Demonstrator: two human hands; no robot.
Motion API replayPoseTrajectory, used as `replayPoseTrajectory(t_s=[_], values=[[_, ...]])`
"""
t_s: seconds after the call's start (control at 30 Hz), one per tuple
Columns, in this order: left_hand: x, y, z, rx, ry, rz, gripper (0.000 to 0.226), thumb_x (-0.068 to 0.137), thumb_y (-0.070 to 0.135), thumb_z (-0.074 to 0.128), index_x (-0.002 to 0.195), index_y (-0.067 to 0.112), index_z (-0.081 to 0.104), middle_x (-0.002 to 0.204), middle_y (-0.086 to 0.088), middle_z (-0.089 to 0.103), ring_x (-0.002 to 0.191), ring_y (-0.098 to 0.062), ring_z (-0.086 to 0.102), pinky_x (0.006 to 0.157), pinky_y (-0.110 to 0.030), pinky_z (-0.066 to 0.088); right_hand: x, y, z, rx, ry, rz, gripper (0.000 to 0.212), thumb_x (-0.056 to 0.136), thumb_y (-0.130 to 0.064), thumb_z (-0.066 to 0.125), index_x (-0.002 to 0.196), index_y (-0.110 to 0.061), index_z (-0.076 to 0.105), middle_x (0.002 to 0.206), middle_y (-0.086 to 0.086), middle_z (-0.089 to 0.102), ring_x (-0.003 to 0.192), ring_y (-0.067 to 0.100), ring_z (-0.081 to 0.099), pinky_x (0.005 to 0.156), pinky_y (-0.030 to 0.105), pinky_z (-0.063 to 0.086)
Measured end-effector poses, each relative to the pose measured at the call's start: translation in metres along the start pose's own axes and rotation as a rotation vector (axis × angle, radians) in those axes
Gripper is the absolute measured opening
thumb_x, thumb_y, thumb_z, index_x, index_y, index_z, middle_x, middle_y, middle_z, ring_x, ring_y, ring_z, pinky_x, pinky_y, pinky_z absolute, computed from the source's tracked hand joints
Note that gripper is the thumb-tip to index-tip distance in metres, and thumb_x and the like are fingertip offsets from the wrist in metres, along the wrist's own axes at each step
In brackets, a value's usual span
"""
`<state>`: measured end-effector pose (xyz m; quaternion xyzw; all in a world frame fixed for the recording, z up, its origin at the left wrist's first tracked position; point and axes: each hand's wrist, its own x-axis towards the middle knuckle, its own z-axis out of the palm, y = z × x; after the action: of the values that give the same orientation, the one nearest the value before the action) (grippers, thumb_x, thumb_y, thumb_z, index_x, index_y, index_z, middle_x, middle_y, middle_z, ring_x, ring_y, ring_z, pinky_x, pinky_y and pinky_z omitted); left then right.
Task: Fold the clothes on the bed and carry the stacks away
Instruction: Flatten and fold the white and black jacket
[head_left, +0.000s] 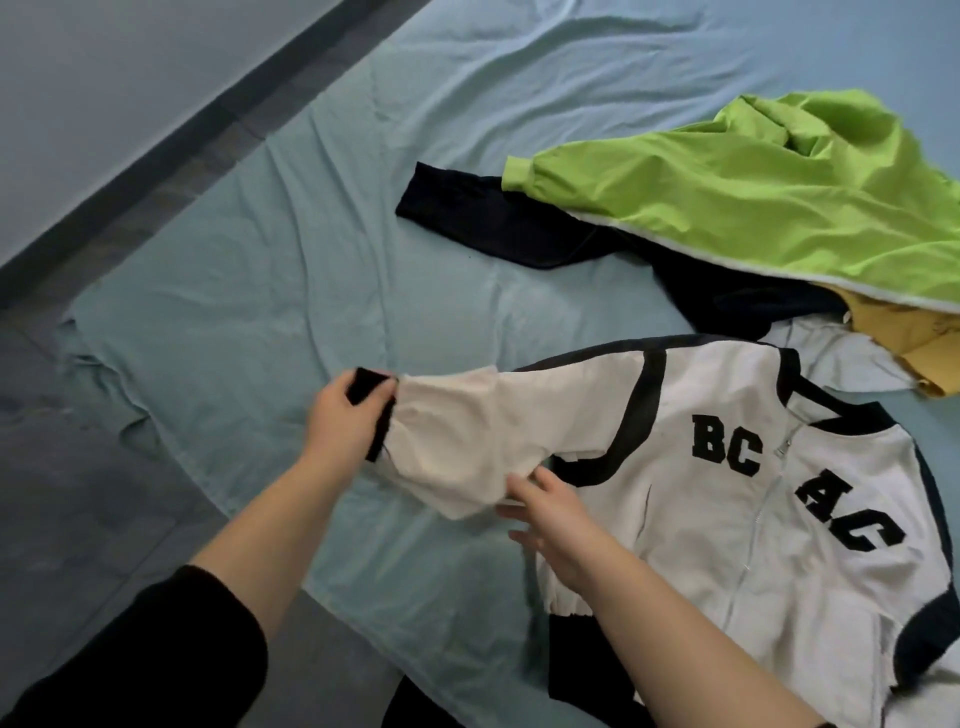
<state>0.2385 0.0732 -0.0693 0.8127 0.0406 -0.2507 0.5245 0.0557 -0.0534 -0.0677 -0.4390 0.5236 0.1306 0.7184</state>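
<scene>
A white zip jacket with black trim and black letters lies face up on the pale blue bed sheet. Its left sleeve is stretched out to the left, lifted slightly. My left hand is shut on the sleeve's black cuff. My right hand rests with fingers spread flat at the sleeve's underside, near the armpit, pressing on the jacket. Behind it a lime green jacket lies crumpled over a dark navy garment, with a mustard yellow garment peeking out at the right.
The bed's left edge runs diagonally, with grey floor beyond it and a dark skirting strip along the wall. Wrinkled bare sheet spreads over the upper and left parts of the bed. A light grey cloth lies under the yellow garment.
</scene>
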Motion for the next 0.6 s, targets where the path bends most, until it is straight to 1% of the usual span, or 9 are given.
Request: replayPoseTrajectory(t_s=[0.07, 0.13, 0.23, 0.3, 0.33, 0.37, 0.43, 0.53, 0.6], values=[[0.039, 0.007, -0.030, 0.162, 0.219, 0.213, 0.010, 0.089, 0.021, 0.067, 0.095, 0.013, 0.068, 0.085, -0.003, 0.067, 0.078, -0.017, 0.059, 0.069, -0.027, 0.044, 0.012, 0.008, -0.005, -0.306, 0.111, -0.100, 0.030, 0.096, -0.027, 0.054, 0.125, -0.023, 0.056, 0.113, 0.001, 0.064, 0.096, 0.011, 0.061, 0.073, 0.022, 0.045], [0.076, -0.004, -0.052, 0.344, 0.278, 0.217, 0.020, 0.091, 0.024, 0.063, 0.105, 0.010, 0.068, 0.100, -0.011, 0.069, 0.090, -0.024, 0.062, 0.076, -0.031, 0.044, 0.023, 0.013, -0.012, -0.549, 0.183, -0.248, 0.037, 0.096, -0.024, 0.053, 0.133, -0.019, 0.052, 0.123, 0.002, 0.059, 0.108, 0.012, 0.057, 0.086, 0.024, 0.044], [0.101, -0.040, -0.058, 0.404, 0.075, -0.088, 0.038, 0.092, 0.023, 0.064, 0.126, 0.008, 0.056, 0.122, -0.017, 0.062, 0.110, -0.033, 0.059, 0.089, -0.041, 0.049, 0.042, 0.016, -0.018, -1.019, 0.285, -0.471, 0.050, 0.095, -0.026, 0.052, 0.143, -0.021, 0.041, 0.147, 0.001, 0.039, 0.134, 0.017, 0.037, 0.109, 0.032, 0.032], [0.105, -0.069, -0.054, 0.265, 0.006, -0.339, 0.044, 0.089, 0.025, 0.068, 0.127, 0.008, 0.054, 0.122, -0.015, 0.060, 0.106, -0.031, 0.059, 0.080, -0.042, 0.050, 0.061, 0.013, -0.014, -1.270, 0.335, -0.507, 0.059, 0.096, -0.036, 0.047, 0.150, -0.030, 0.024, 0.159, 0.001, 0.016, 0.146, 0.020, 0.016, 0.116, 0.038, 0.018], [0.103, -0.077, -0.051, 0.193, 0.010, -0.400, 0.043, 0.088, 0.024, 0.069, 0.125, 0.007, 0.055, 0.120, -0.016, 0.061, 0.101, -0.030, 0.059, 0.075, -0.041, 0.051, 0.066, 0.011, -0.017, -1.357, 0.337, -0.483, 0.065, 0.096, -0.043, 0.045, 0.152, -0.035, 0.013, 0.162, -0.001, 0.001, 0.149, 0.021, 0.002, 0.118, 0.042, 0.010], [0.102, -0.079, -0.049, 0.120, 0.023, -0.412, 0.040, 0.088, 0.019, 0.069, 0.123, 0.005, 0.055, 0.120, -0.018, 0.061, 0.095, -0.030, 0.059, 0.067, -0.038, 0.053, 0.070, 0.008, -0.021, -1.420, 0.328, -0.448, 0.069, 0.096, -0.049, 0.043, 0.151, -0.040, 0.002, 0.162, -0.002, -0.012, 0.149, 0.022, -0.009, 0.118, 0.047, 0.003], [0.110, -0.075, -0.049, 0.026, 0.105, -0.302, 0.032, 0.090, 0.006, 0.064, 0.120, -0.002, 0.057, 0.120, -0.024, 0.061, 0.085, -0.029, 0.060, 0.058, -0.032, 0.057, 0.079, 0.005, -0.027, -1.524, 0.232, -0.367, 0.077, 0.093, -0.059, 0.041, 0.148, -0.047, -0.012, 0.158, -0.005, -0.027, 0.147, 0.025, -0.021, 0.116, 0.054, -0.005], [0.138, -0.053, -0.060, 0.056, 0.248, -0.098, 0.029, 0.089, 0.001, 0.063, 0.117, -0.002, 0.060, 0.116, -0.022, 0.064, 0.089, -0.025, 0.062, 0.080, -0.041, 0.058, 0.103, 0.005, -0.014, -1.599, -0.051, -0.311, 0.082, 0.088, -0.068, 0.042, 0.145, -0.052, -0.015, 0.156, -0.012, -0.029, 0.145, 0.022, -0.024, 0.113, 0.061, -0.008], [0.151, -0.045, -0.069, 0.100, 0.242, -0.090, 0.029, 0.089, 0.001, 0.062, 0.117, -0.001, 0.061, 0.113, -0.021, 0.065, 0.089, -0.025, 0.061, 0.087, -0.045, 0.054, 0.120, 0.007, 0.002, -1.584, -0.164, -0.280, 0.084, 0.085, -0.072, 0.040, 0.144, -0.052, -0.015, 0.155, -0.012, -0.030, 0.144, 0.022, -0.027, 0.111, 0.064, -0.009]])
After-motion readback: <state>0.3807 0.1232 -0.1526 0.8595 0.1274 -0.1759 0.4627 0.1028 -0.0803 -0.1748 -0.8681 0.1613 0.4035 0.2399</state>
